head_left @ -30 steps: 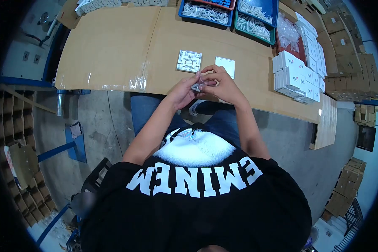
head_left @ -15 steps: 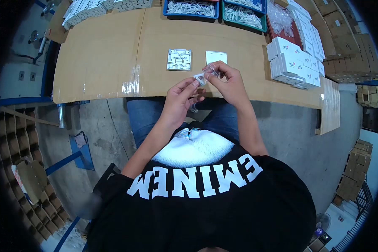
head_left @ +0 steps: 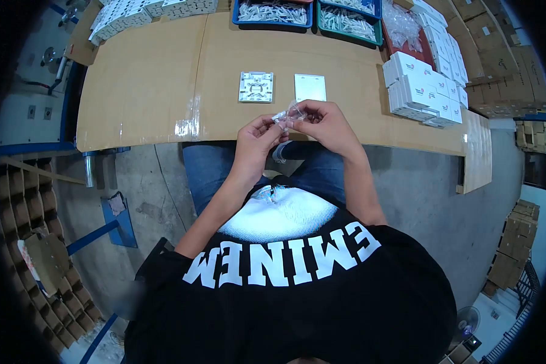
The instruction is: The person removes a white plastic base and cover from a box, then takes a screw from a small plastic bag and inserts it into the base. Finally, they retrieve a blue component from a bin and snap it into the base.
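Between my hands is a small clear plastic bag [head_left: 294, 112] with small white pieces at its left side, too small to name. My left hand [head_left: 255, 142] is closed, thumb and fingers pinching the left end of the bag. My right hand [head_left: 329, 127] is closed too, gripping the bag's right end. Just beyond my hands lie two square things on the cardboard-covered table: a white plastic box base with moulded inner parts [head_left: 256, 87], and a plain flat white plate [head_left: 310, 88] partly behind my right fingers.
Blue and green trays [head_left: 347, 37] of small white parts stand at the back. White boxes [head_left: 415, 91] are stacked at right, beside a red tray holding clear plastic bags [head_left: 403, 30]. More white units [head_left: 124, 18] sit back left. The table's near edge runs below my hands.
My hands have come closer together around the bag. My right hand has shifted slightly down and now pinches the bag nearer my left fingers.
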Tool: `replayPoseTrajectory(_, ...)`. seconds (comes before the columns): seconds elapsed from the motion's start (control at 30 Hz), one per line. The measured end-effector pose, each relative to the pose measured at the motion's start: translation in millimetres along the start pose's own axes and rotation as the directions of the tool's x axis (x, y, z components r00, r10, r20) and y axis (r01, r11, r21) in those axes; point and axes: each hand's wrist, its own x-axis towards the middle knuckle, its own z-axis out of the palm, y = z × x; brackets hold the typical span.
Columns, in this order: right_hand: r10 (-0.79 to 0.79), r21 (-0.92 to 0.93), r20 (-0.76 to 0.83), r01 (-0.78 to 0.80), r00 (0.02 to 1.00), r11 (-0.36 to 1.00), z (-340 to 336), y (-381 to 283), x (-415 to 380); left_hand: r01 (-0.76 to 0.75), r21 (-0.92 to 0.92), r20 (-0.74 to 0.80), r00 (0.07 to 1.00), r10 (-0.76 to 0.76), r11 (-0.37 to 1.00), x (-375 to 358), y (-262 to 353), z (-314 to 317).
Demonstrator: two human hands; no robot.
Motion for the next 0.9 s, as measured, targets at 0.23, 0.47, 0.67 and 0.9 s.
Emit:
replayPoseTrajectory(0.23, 0.029, 0.037, 0.002, -0.029, 1.000, 0.999, 3.6, 4.9, 1.6, -0.007, -0.028, -0.002, 1.000, 0.007, 1.000, 2.7, -2.8, -2.1)
replayPoseTrajectory(0.47, -0.012, 0.026, -0.059, 0.014, 0.998, 1.000, 9.5, 16.3, 2.2, 0.098, -0.006, -0.023, 0.995, -0.098, 0.995, 2.3, 0.6, -1.8)
replayPoseTrajectory(0.67, 0.028, 0.003, 0.028, -0.028, 0.999, 1.000, 1.7, 9.5, 0.1, -0.031, 0.020, -0.041, 0.999, 0.032, 0.999, 6.1, -10.4, -8.5)
replayPoseTrajectory(0.9, -0.070, -0.121, 0.067, 0.078, 0.995, 0.990, 5.1, 14.2, 3.5, 0.058, 0.056, 0.012, 0.998, -0.059, 0.997, 8.6, -8.9, -16.6)
